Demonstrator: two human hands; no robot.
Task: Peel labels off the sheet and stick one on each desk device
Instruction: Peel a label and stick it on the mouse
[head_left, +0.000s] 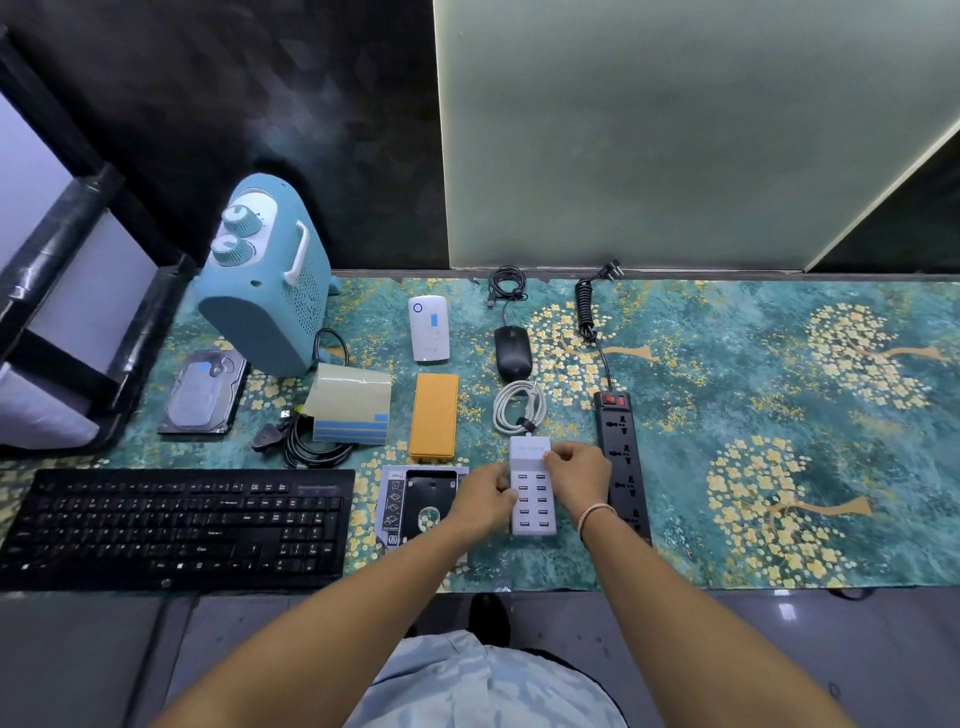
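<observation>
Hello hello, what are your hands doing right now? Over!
Left hand steadies the white USB charger. Right hand fingers press near its top. Label sheet lies left. Nothing blocking.

1. An office or computer work desk: the counter (779, 415) carries a black keyboard (176, 525) left of the fingers (553, 460), and a mouse (512, 351) beyond them.
2. Just right of the fingers lies a power strip (621, 457); far left, a bare hard drive (202, 392).
3. A blue fan heater (265, 280) stands at the back left, by dark walls (234, 104).
</observation>
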